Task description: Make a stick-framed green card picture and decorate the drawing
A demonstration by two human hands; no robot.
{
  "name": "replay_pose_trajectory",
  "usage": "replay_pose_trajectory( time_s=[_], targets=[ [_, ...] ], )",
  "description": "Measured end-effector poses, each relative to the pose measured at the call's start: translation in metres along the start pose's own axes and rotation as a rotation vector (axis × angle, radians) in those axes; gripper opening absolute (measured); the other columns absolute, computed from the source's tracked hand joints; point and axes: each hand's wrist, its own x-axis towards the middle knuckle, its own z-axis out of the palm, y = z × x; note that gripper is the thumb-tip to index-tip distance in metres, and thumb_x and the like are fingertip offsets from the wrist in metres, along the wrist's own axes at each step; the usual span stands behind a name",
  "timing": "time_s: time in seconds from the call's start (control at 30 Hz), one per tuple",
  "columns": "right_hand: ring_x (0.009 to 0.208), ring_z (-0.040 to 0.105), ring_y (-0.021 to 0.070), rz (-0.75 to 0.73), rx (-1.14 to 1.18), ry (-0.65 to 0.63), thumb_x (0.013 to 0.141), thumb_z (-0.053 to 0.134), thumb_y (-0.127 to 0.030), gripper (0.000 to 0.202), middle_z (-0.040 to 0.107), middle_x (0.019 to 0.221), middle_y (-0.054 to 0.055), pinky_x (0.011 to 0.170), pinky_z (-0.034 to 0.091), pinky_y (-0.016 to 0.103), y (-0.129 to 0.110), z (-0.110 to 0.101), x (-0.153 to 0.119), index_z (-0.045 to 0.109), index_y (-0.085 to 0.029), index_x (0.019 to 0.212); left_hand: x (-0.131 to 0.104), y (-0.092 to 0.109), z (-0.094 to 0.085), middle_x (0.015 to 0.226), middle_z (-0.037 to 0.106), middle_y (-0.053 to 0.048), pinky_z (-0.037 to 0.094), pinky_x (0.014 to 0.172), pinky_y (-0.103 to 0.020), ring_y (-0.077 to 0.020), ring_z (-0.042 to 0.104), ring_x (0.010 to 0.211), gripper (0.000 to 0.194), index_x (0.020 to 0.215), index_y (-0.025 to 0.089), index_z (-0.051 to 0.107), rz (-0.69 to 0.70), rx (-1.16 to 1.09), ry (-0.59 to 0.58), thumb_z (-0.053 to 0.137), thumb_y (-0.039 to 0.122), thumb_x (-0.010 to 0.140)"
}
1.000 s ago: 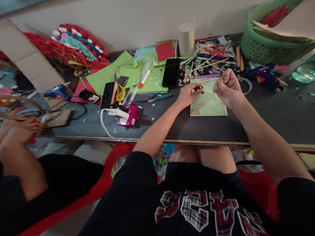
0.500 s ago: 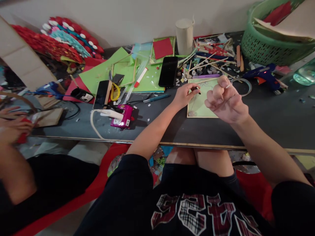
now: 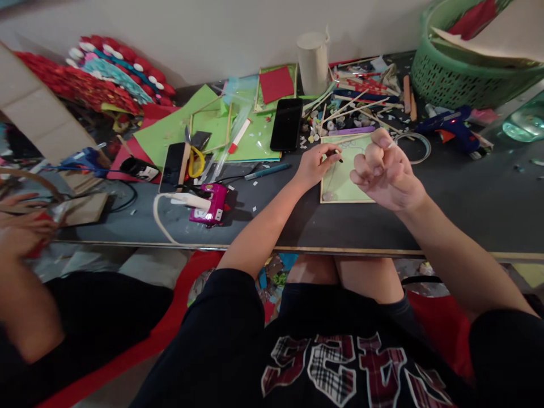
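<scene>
My left hand (image 3: 315, 165) rests at the left side of a light green board (image 3: 346, 184) with a thin wooden edge. Its thumb and forefinger pinch a small dark piece (image 3: 340, 160), too small to name. Raised above the right part of the board is my right hand (image 3: 389, 175), palm side up with curled fingers. A tiny white bit (image 3: 391, 145) shows at its fingertips. Faint drawn lines run across the top of the board, and a pale pebble (image 3: 328, 196) lies in its lower left corner. My right hand hides the board's right side.
Behind the board lie a purple stick (image 3: 351, 131), pebbles and thin wooden sticks. A tape roll (image 3: 426, 150), a blue glue gun (image 3: 450, 126) and a green basket (image 3: 450, 79) are to the right. Leftward are a black phone (image 3: 287, 124), a pink power adapter (image 3: 213, 204) and another person's hands (image 3: 25, 226).
The whole view has shifted slightly. Both my hands keep nearly the same pose over the board, and the dark piece in my left fingers appears slightly turned.
</scene>
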Motion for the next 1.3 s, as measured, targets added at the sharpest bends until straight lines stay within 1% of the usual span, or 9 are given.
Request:
replay_pose_trajectory(
  time_s=[0.3,0.4,0.53,0.63,0.77,0.87,1.0,1.17,1.3],
  targets=[
    [0.055,0.036,0.0123,-0.002,-0.003,0.002,0.075,0.091,-0.059,0.053,0.039,0.065,-0.009,0.048,0.035,0.026,0.0,0.006,-0.001,0.049,-0.031,0.09,0.001,-0.003,0.001,0.104,0.078,-0.008,0.052,0.078,-0.028,-0.0175,0.07,0.089,0.045,0.109,0.022,0.074,0.019,-0.002,0.005,0.051,0.06,0.106],
    [0.054,0.035,0.0103,0.008,0.056,-0.065,0.074,0.093,-0.057,0.054,0.041,0.065,-0.01,0.049,0.035,0.024,0.002,0.002,0.001,0.049,-0.031,0.093,0.002,-0.003,0.001,0.103,0.078,-0.008,0.052,0.078,-0.027,-0.0173,0.07,0.09,0.041,0.11,0.02,0.074,0.026,-0.01,0.003,0.053,0.055,0.106],
    [0.056,0.041,0.0087,0.006,0.081,-0.144,0.064,0.1,-0.048,0.064,0.047,0.067,-0.012,0.051,0.038,0.022,0.007,-0.008,0.004,0.048,-0.031,0.096,0.002,0.0,0.001,0.102,0.078,-0.007,0.052,0.08,-0.027,-0.017,0.07,0.09,0.031,0.11,0.02,0.074,0.007,0.003,-0.005,0.056,0.046,0.106],
    [0.059,0.047,0.0098,-0.007,-0.006,-0.118,0.061,0.103,-0.043,0.066,0.051,0.069,-0.012,0.054,0.042,0.024,0.007,-0.007,0.002,0.047,-0.031,0.095,0.002,0.001,0.001,0.101,0.078,-0.006,0.052,0.082,-0.028,-0.0171,0.07,0.092,0.028,0.112,0.02,0.074,0.002,0.005,-0.01,0.058,0.042,0.106],
    [0.066,0.059,0.0138,0.035,-0.222,-0.074,0.057,0.105,-0.032,0.07,0.053,0.072,-0.009,0.06,0.049,0.028,0.005,0.009,-0.005,0.046,-0.029,0.093,0.0,0.0,0.002,0.101,0.077,-0.005,0.053,0.083,-0.032,-0.0179,0.069,0.092,0.032,0.112,0.021,0.074,0.034,-0.017,0.009,0.057,0.047,0.106],
    [0.067,0.062,0.0132,-0.054,-0.377,-0.141,0.061,0.104,-0.03,0.067,0.056,0.074,-0.008,0.061,0.05,0.028,0.006,0.021,-0.009,0.045,-0.027,0.091,-0.001,0.001,0.001,0.103,0.078,-0.006,0.054,0.083,-0.034,-0.0182,0.068,0.091,0.036,0.11,0.022,0.073,0.068,-0.059,0.024,0.056,0.054,0.106],
    [0.064,0.062,0.0111,-0.231,-0.488,-0.233,0.071,0.099,-0.03,0.059,0.061,0.076,-0.008,0.062,0.053,0.028,0.008,0.026,-0.008,0.044,-0.027,0.09,-0.002,0.005,0.0,0.105,0.077,-0.007,0.053,0.083,-0.031,-0.0171,0.07,0.093,0.038,0.109,0.019,0.072,0.071,-0.079,0.022,0.051,0.051,0.109],
    [0.06,0.062,0.0114,-0.311,-0.553,-0.181,0.071,0.099,-0.036,0.055,0.061,0.073,-0.009,0.06,0.057,0.029,0.008,0.023,-0.007,0.048,-0.027,0.087,0.0,0.008,-0.002,0.103,0.077,-0.008,0.051,0.078,-0.028,-0.0165,0.07,0.091,0.035,0.109,0.019,0.072,0.014,-0.04,-0.007,0.052,0.047,0.109],
    [0.06,0.064,0.0114,-0.373,-0.558,-0.17,0.073,0.098,-0.034,0.048,0.065,0.072,-0.008,0.064,0.058,0.029,0.008,0.023,-0.007,0.054,-0.026,0.09,0.0,0.009,-0.002,0.103,0.077,-0.008,0.051,0.078,-0.028,-0.0165,0.069,0.091,0.031,0.11,0.019,0.073,0.02,-0.02,-0.002,0.053,0.042,0.109]
  ],
)
